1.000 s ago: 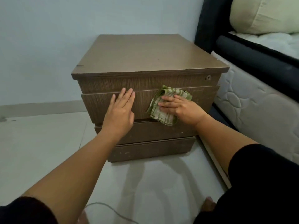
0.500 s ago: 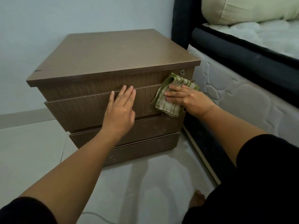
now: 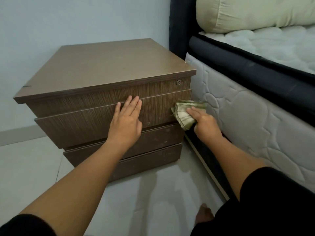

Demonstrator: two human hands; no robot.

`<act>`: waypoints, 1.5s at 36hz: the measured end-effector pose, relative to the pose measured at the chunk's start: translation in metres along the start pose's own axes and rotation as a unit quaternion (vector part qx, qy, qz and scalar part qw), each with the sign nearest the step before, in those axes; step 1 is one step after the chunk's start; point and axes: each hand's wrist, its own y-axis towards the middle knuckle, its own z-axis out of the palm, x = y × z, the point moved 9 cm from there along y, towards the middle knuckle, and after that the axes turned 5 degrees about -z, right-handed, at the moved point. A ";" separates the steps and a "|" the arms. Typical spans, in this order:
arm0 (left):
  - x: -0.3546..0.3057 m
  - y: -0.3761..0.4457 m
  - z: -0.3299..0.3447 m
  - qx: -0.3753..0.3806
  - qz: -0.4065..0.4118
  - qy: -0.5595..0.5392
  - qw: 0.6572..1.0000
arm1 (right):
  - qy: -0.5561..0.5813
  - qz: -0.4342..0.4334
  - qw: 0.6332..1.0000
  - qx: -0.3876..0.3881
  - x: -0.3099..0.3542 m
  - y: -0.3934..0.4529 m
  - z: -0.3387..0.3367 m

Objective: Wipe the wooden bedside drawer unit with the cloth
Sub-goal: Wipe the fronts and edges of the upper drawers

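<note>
the wooden drawer unit is standing on the pale floor in the corner, its right side just beside the quilted mattress of the bed. the left hand is lying flat against the front of the upper drawer — fingers straight, close together and pointing up toward the top edge, thumb out to the side, palm on the wood and holding nothing. its forearm is reaching in from the lower left, bare up to a black sleeve. the right hand is pressing the green striped cloth against the right end of that same drawer, right at the corner next to the mattress; the fingers are stretched out over the bunched fabric and pointing left, with the cloth's folds sticking out above and below them. the right forearm is coming in from the lower right — wrist roughly straight. a small round keyhole is sitting in the strip above the drawer, up and to the left of the cloth. a cream pillow is lying on the bed.
</note>
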 end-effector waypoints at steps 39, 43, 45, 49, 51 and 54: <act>0.003 0.003 0.014 -0.016 0.031 0.036 0.999 | 0.280 0.259 0.915 -0.126 0.015 0.018 0.045; 0.006 0.002 0.011 -0.016 0.048 0.046 0.998 | 0.275 0.250 0.921 -0.115 0.026 0.016 0.052; 0.009 0.002 0.010 -0.015 0.051 0.051 0.997 | 0.271 0.247 0.923 -0.113 0.030 0.015 0.055; 0.021 -0.003 0.005 -0.013 0.047 0.055 0.997 | 0.279 0.247 0.922 -0.102 0.042 0.013 0.062; 0.028 -0.006 0.002 -0.012 0.047 0.057 0.997 | 0.281 0.240 0.924 -0.097 0.050 0.013 0.065; 0.040 -0.010 -0.001 -0.007 0.044 0.060 0.997 | 0.283 0.234 0.926 -0.088 0.063 0.011 0.069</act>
